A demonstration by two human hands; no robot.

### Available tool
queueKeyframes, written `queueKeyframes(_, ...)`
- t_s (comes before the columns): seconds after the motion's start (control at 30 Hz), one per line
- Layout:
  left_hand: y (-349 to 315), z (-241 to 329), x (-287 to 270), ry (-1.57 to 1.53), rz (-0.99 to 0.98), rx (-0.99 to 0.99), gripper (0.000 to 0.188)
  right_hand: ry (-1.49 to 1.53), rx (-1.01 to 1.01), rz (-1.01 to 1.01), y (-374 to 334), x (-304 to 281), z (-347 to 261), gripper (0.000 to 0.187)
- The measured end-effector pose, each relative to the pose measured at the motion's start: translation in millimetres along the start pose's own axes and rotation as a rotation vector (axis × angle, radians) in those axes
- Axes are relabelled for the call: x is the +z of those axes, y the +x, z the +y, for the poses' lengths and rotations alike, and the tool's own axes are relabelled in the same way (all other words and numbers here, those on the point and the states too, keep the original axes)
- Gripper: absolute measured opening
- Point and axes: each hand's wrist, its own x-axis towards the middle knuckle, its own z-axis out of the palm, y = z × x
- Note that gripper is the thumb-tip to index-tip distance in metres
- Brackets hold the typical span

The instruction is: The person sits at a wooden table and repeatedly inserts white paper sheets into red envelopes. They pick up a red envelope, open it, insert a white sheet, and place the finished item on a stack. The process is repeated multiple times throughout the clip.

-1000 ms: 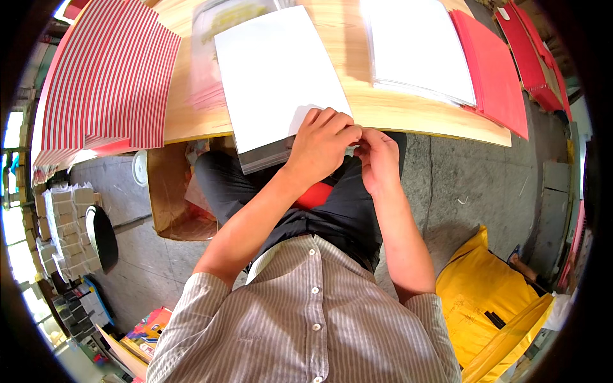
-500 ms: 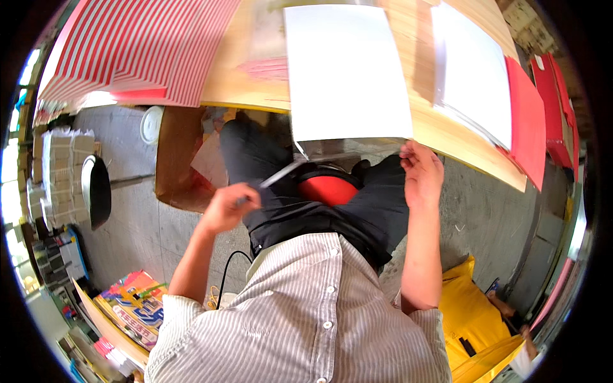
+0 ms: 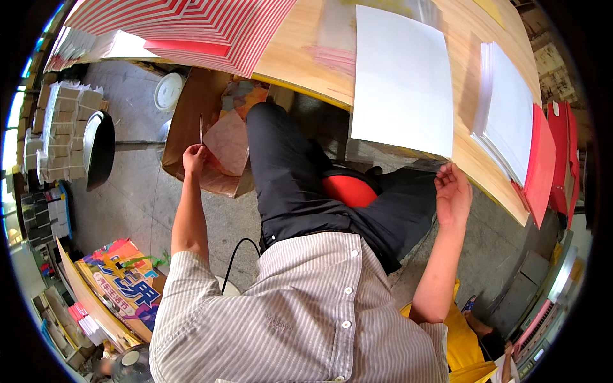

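White sheet (image 3: 403,83) overhangs the table's (image 3: 295,54) near edge; left hand (image 3: 193,158) pinches detached strip (image 3: 202,129), unreleased; right hand (image 3: 453,196), fingers (image 3: 445,176) curled, grip unclear.

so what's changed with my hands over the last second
Your left hand moved left, away from your right hand, toward the cardboard box, and now pinches a thin strip. Your right hand stayed near the white sheet's near right corner; the sheet still overhangs the table's edge.
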Motion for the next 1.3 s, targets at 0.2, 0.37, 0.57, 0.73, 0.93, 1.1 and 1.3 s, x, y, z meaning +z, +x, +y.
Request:
queueKeyframes(0.2,1.1,43.6,6.9,-0.046,-0.052,-0.095,0.035,0.034,-0.01,-0.031,-5.7,-7.4,-0.3,0.013)
queueKeyframes(0.37,-1.2,70.0,-20.3,0.525,0.106,0.394,0.051,0.032,-0.013,-0.056,-8.2,-9.5,2.0,0.014)
queueKeyframes(0.57,-75.2,181.6,33.2,0.809,0.186,0.84,0.064,-0.084,-0.17,0.014,-19.2,-17.3,-2.1,0.019)
queueKeyframes(0.73,-190.9,294.1,129.1,0.626,-0.17,1.337,0.086,-0.986,-1.143,-0.027,-26.7,-22.4,-21.0,0.052)
queueKeyframes(0.93,-227.2,324.9,232.3,0.684,-0.365,1.555,0.067,-1.531,-1.225,-0.326,-8.7,10.9,-24.1,0.063)
queueKeyframes(1.1,-230.7,334.8,251.3,0.494,-0.26,1.657,0.032,-1.401,-1.343,-0.356,13.7,17.2,-24.4,0.036)
queueKeyframes(1.3,-240.9,345.3,246.8,0.296,-0.319,1.314,0.012,-1.091,-1.087,-0.33,24.2,13.6,-24.0,0.013)
